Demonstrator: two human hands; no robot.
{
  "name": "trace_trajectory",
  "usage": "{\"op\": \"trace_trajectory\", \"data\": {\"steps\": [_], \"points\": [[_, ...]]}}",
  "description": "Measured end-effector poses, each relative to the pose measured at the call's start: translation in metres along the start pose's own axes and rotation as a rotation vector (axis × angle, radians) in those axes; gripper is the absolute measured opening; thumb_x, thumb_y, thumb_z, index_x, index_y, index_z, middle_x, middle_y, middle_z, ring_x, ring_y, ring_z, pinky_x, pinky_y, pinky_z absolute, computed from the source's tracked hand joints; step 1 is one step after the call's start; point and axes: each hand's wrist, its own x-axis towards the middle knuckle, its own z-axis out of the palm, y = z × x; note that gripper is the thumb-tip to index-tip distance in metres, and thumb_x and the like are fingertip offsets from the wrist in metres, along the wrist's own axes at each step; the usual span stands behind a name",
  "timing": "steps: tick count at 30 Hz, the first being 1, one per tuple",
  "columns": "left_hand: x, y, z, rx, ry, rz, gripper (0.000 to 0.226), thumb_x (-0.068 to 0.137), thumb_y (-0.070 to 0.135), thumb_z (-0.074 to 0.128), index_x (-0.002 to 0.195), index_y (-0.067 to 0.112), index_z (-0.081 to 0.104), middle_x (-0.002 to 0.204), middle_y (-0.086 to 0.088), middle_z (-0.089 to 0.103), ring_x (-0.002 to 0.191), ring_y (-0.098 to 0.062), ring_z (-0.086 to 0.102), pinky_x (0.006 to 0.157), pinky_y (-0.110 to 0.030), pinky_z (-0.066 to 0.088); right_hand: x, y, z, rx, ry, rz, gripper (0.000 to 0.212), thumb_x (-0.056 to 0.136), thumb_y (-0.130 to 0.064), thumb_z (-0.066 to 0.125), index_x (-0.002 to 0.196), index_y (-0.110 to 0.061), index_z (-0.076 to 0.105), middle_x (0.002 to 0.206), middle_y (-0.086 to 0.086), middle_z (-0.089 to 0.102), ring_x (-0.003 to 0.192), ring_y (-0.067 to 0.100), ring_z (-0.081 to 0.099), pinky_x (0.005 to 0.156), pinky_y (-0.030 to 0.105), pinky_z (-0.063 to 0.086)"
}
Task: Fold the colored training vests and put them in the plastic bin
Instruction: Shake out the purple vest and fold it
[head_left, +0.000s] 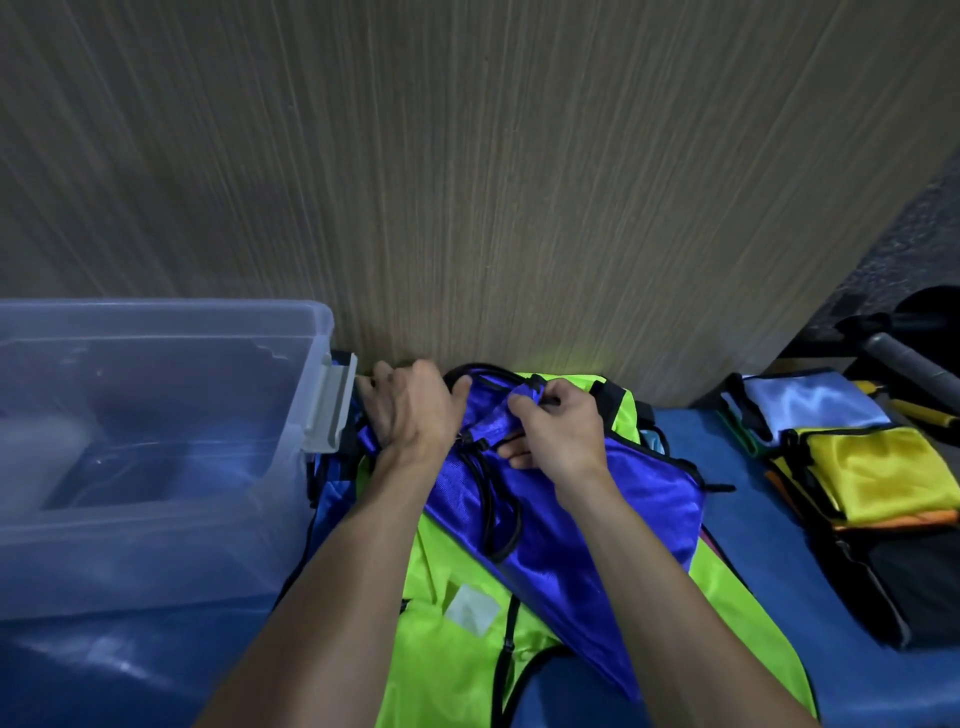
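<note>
A blue vest (571, 525) with black trim lies slanted on top of a neon green vest (452, 639) on the blue table. My left hand (410, 410) grips the blue vest's upper left edge, beside the bin's grey latch. My right hand (556, 431) pinches a bunched fold of the blue vest near its top. The clear plastic bin (156, 551) stands at the left; its inside looks bare.
Folded vests, light blue (810, 400) and yellow (878, 473) on top of orange and black ones, are stacked at the right. A wooden panel (467, 182) rises right behind the vests. Dark tube-shaped gear (914, 358) lies at the far right.
</note>
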Motion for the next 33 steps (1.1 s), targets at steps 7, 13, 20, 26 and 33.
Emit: {"op": "trace_trajectory", "data": {"steps": [7,13,20,26,33], "points": [[-0.003,-0.003,0.006,-0.112,0.000,0.039,0.027,0.090,0.055,0.067,0.101,0.031,0.074,0.100,0.001,0.072,0.107,-0.026,0.052,0.089,-0.039,0.032,0.000,0.004,-0.004,-0.002,-0.004,-0.013,0.017,0.095,-0.012,0.064,0.088,-0.011,0.049,0.059,0.007,0.062,0.053,0.027,0.071,0.041,0.028,0.049],[-0.006,-0.003,0.016,-0.169,0.019,0.067,0.016,0.089,0.046,0.069,0.095,0.032,0.072,0.102,0.002,0.066,0.107,-0.026,0.050,0.093,-0.040,0.036,-0.003,0.004,-0.006,0.011,-0.013,-0.015,0.018,0.095,-0.012,0.065,0.088,-0.011,0.048,0.062,0.010,0.061,0.051,0.025,0.070,0.041,0.028,0.049],[-0.010,-0.002,0.003,-0.397,0.114,0.185,0.014,0.083,0.034,0.071,0.087,0.021,0.066,0.084,0.000,0.071,0.087,-0.028,0.062,0.087,-0.039,0.044,0.000,0.005,-0.013,0.001,0.015,-0.021,0.020,0.094,-0.013,0.065,0.087,-0.013,0.046,0.057,0.005,0.061,0.053,0.029,0.071,0.042,0.027,0.048],[-0.008,-0.005,-0.006,-0.554,0.018,0.332,0.026,0.083,0.020,0.072,0.107,0.022,0.060,0.086,0.010,0.061,0.083,-0.017,0.061,0.076,-0.028,0.047,-0.003,0.006,-0.018,0.019,0.006,-0.018,0.021,0.095,-0.011,0.064,0.086,-0.013,0.045,0.058,0.004,0.061,0.053,0.027,0.071,0.042,0.026,0.049],[-0.002,0.000,-0.037,-0.598,-0.154,0.488,0.003,0.089,0.025,0.072,0.090,0.022,0.073,0.078,0.010,0.069,0.079,-0.013,0.066,0.069,-0.027,0.046,-0.014,0.000,-0.026,-0.001,0.007,-0.062,0.027,0.093,-0.012,0.066,0.078,-0.015,0.044,0.063,0.007,0.062,0.055,0.027,0.071,0.059,0.044,0.062]]}}
